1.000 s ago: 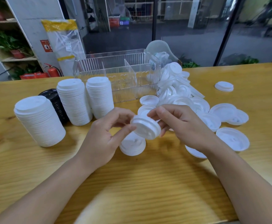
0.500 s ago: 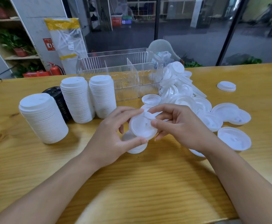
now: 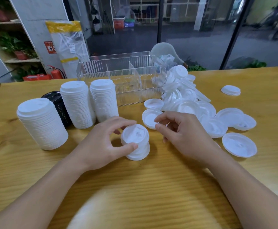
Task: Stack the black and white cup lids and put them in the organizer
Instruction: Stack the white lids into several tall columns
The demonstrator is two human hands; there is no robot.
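Short stack of white plastic cup lids [image 3: 135,143] stands on the wooden worktop [image 3: 135,187], front centre. Left hand [image 3: 100,146] holds it, thumb and fingers [image 3: 128,123] curled round the top lid. Right hand [image 3: 183,134] just beside it, fingers loosely curled, holding nothing. Loose pile of white lids [image 3: 201,111] to the right. Three tall white lid stacks [image 3: 77,104] and one black lid stack [image 3: 59,106] to the left. Clear ribbed plastic organizer [image 3: 123,80] behind, dividers upright.
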